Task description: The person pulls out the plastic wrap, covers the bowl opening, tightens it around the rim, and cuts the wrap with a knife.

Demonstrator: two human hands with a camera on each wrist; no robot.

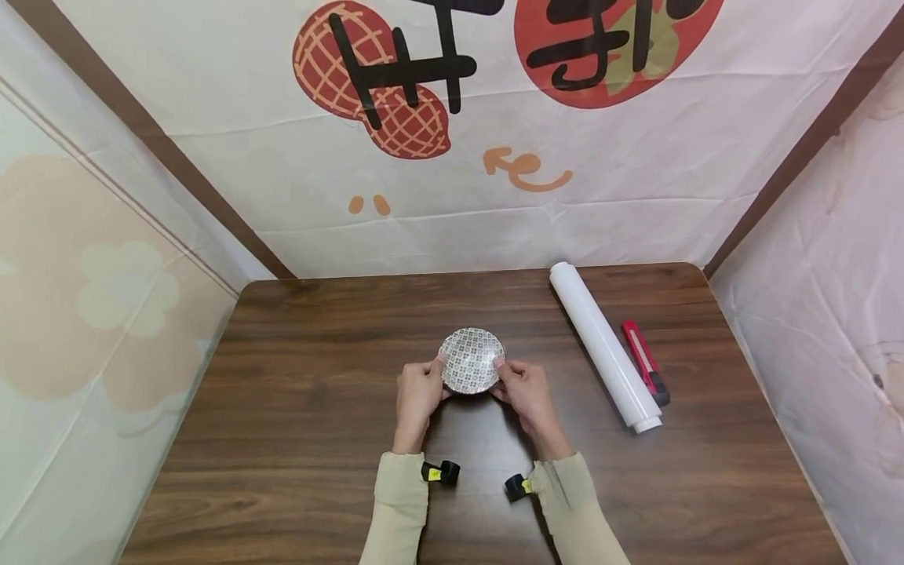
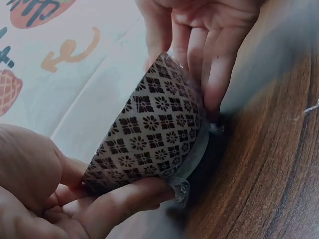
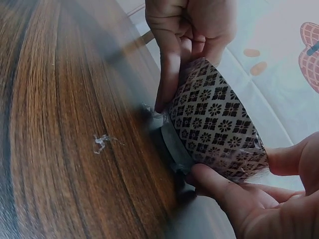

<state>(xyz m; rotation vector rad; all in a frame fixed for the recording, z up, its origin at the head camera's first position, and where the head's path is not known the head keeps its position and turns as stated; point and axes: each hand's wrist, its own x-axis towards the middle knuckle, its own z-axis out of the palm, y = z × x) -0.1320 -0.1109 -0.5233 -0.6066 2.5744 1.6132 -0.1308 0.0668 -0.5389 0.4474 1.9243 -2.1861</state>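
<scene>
A small bowl (image 1: 472, 361) with a dark floral pattern is held between both hands near the middle of the table. Clear plastic film clings to its outside, bunched near the foot, as the left wrist view shows on the bowl (image 2: 149, 129). My left hand (image 1: 418, 394) grips the bowl's left side, thumb at the rim and fingers beneath. On the opposite side my right hand (image 1: 528, 399) grips it likewise. Seen from the right wrist, the bowl (image 3: 214, 119) has its pale foot just above or on the wood; which, I cannot tell.
A white roll of plastic film (image 1: 606, 345) lies slanted on the right of the wooden table (image 1: 297, 424). Beside it is a red utility knife (image 1: 643, 357) with a black end. A tiny whitish scrap (image 3: 102, 143) lies on the wood. Printed cloth (image 1: 424, 235) hangs behind the table.
</scene>
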